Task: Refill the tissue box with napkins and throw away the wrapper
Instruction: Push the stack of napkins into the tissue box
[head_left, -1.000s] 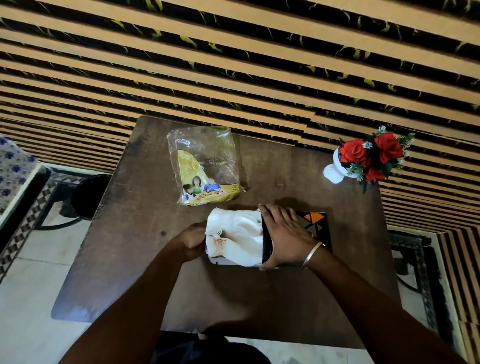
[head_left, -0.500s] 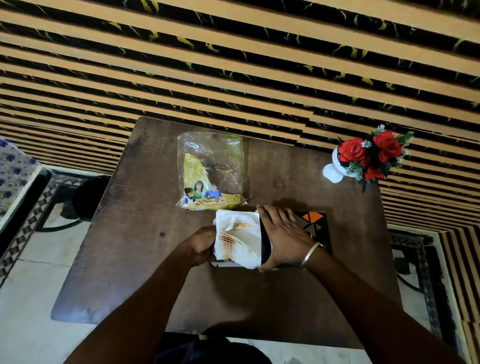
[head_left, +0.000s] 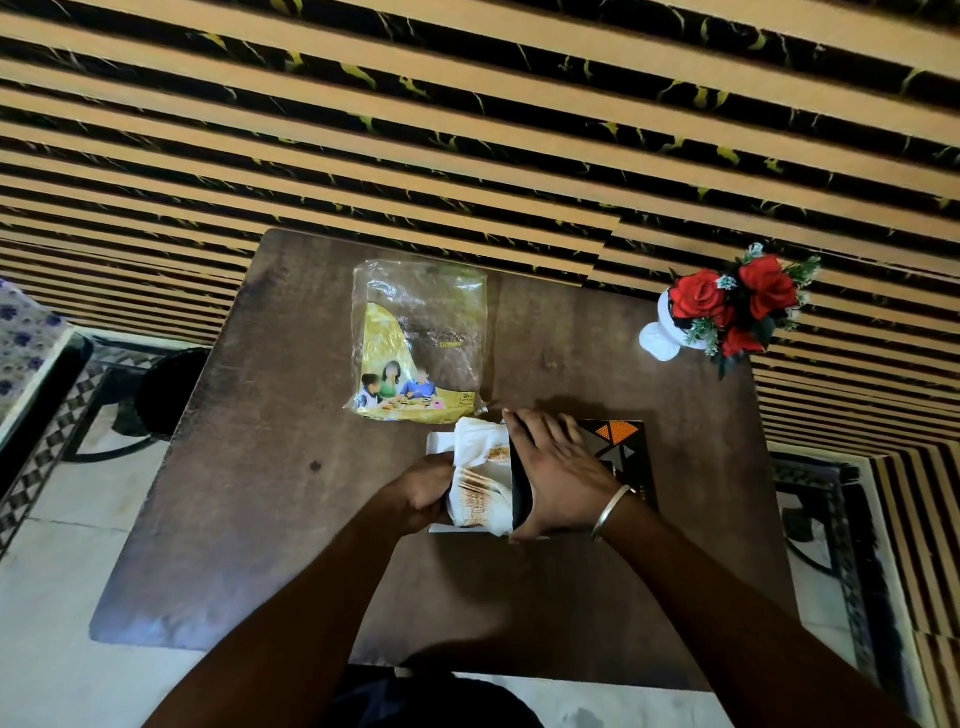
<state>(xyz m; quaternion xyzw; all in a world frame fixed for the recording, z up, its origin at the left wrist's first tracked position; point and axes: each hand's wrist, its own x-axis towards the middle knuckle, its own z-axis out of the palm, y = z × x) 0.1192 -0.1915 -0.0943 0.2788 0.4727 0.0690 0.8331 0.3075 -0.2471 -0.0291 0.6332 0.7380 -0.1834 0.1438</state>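
The napkins (head_left: 480, 480) are a soft white stack, half in and half out of the tissue box (head_left: 621, 457), which lies on its side on the counter (head_left: 249, 493), near you and a bit right of centre. Your left hand (head_left: 421, 493) is closed on the outer end of the stack, fingers curled around it, and seems to push it toward the opening. Your right hand (head_left: 556, 478) lies flat over the box, fingers spread wide across the open end, holding the box down; it is not gripping anything else.

My judgement on handling: the stack is light and very soft, so it will bend and fan out if you squeeze only one corner. Better to hold it across the full width, thumb on top & fingers under, and feed it in straight. The box looks like thin card, stiff enough but easy to crush, so press on it gently, close to the opening, w/o closing the mouth.

The wrapper (head_left: 421, 338) lies flat and empty just behind the napkins, apart from both hands. It is thin clear plastic w/ a yellow print, prob. slippery and very light; pinch it at an edge or crumple it to carry.

Farther out, a white vase with red flowers (head_left: 727, 306) stands at the right back corner, well apart. A dark round bin (head_left: 166, 389) is on the floor left of the counter, maybe for the wrapper.
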